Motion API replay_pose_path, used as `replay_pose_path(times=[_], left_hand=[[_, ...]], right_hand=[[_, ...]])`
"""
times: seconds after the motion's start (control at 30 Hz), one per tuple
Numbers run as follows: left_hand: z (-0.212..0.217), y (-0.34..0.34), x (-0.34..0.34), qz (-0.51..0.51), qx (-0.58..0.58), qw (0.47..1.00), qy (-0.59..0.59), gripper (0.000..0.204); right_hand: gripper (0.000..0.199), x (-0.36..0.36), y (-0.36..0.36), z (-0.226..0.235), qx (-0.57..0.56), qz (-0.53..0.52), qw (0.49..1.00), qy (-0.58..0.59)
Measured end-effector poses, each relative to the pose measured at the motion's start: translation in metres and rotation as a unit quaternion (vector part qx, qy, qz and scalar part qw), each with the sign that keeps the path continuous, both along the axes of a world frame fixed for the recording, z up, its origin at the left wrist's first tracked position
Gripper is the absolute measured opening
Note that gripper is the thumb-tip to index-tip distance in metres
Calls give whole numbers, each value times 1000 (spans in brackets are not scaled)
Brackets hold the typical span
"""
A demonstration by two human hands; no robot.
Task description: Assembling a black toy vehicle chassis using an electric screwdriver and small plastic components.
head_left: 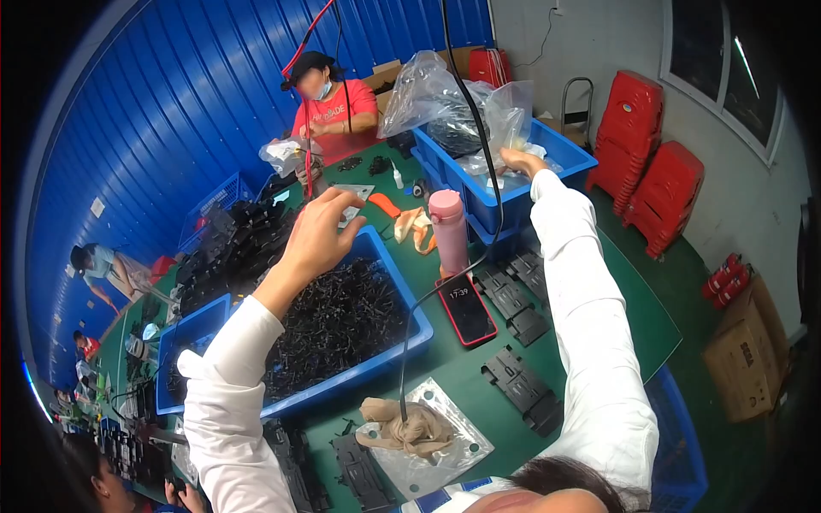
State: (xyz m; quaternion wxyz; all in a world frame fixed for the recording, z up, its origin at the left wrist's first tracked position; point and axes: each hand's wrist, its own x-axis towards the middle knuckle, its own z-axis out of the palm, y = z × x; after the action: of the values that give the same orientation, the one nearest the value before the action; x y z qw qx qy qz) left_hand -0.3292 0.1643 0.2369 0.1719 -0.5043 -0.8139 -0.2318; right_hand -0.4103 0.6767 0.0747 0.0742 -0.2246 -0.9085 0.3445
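Green workbench (pixel 629 308), blue wall behind: L hand (pixel 318 235) hovers half-curled, empty, over blue bin (pixel 402 282) of black clips; R hand (pixel 518 160) at 1 o'clock reaches plastic bag (pixel 445 103), grip unclear.

A pink bottle (pixel 449 229) stands upright on the green desk (pixel 462 376) between the hands, a red-cased phone (pixel 467 309) lying just below it. Red stools (pixel 647 154) stack up well right of them, beside a cardboard box (pixel 748 355).
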Motion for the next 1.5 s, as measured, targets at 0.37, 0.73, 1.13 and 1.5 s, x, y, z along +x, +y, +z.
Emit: replay_pose_path(times=[0.37,0.73,1.13,1.5], left_hand=[[0,-17,5,3,-37,999,-39,18],[-11,-4,-8,-36,25,999,-5,20],[-21,54,-17,33,163,894,-415,88],[-9,59,-6,-38,222,770,-597,37]], right_hand=[[62,28,-43,46,-224,-14,967,119],[64,106,-36,136,-528,9,749,400],[62,148,-163,186,-567,193,714,362],[61,136,-183,214,-491,244,768,330]])
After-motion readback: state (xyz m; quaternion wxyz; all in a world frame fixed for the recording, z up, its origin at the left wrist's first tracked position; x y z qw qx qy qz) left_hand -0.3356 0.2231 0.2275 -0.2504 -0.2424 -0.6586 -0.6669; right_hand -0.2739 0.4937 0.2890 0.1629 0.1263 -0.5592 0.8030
